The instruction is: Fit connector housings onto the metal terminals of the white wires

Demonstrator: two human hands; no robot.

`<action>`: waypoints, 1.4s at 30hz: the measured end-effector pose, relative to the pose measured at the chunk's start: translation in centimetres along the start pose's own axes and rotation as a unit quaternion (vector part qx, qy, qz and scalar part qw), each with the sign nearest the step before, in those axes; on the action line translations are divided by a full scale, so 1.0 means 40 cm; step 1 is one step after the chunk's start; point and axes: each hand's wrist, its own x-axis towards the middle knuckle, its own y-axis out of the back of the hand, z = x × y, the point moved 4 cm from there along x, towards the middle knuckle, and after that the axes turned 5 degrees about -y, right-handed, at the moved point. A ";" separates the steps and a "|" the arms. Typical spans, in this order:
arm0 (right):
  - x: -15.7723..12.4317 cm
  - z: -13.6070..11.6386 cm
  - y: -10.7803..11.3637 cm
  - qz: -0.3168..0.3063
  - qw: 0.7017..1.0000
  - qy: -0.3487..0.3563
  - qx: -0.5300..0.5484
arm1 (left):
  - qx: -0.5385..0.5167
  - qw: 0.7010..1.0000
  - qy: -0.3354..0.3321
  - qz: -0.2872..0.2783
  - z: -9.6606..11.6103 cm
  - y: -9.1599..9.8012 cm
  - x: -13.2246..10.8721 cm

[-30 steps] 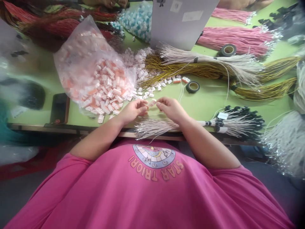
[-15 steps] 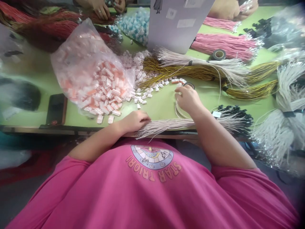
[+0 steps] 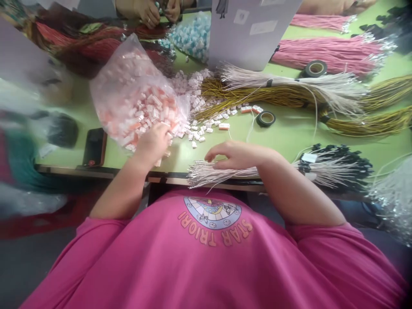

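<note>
Head view: left hand at orange-white connectors, grip unclear; right hand unclenched.

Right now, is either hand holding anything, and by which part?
Cannot tell: the left hand is at the orange-and-white connectors, any grip hidden; the right hand is over the white wires, no hold visible.

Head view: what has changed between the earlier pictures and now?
The left hand has moved forward and left, from the white wire bundle to the orange-white connector pile; its grip is unclear. The right hand has come back from the nearer black tape roll to the bundle, having released a wired connector, now lying left of that roll. Bundle, roll and smartphone stayed put.
</note>
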 end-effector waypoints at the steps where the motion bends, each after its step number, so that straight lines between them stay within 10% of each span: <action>1: -0.005 -0.002 -0.004 -0.011 1.000 0.008 0.010 | 0.007 1.000 0.017 0.025 -0.019 0.014 -0.003; 6: -0.014 -0.002 -0.018 0.036 0.999 0.020 0.035 | -0.001 0.999 0.017 0.037 -0.068 0.017 0.018; 15: -0.004 0.034 -0.017 0.334 0.941 -0.053 -0.001 | -0.020 0.999 -0.019 0.030 -0.067 0.014 0.069; 19: 0.003 0.041 -0.024 0.335 0.940 -0.064 -0.021 | -0.224 0.972 -0.016 0.070 0.007 0.013 0.035; 27: 0.002 0.030 -0.039 0.331 0.941 -0.054 -0.049 | -0.655 0.752 0.011 -0.075 0.161 -0.118 0.007; 36: 0.012 0.028 -0.056 0.313 0.925 -0.091 -0.194 | -0.700 0.691 0.120 -0.136 0.159 -0.167 0.000; 42: 0.020 0.027 -0.067 0.272 0.931 -0.105 -0.219 | -0.649 0.740 0.126 -0.128 0.163 -0.169 0.000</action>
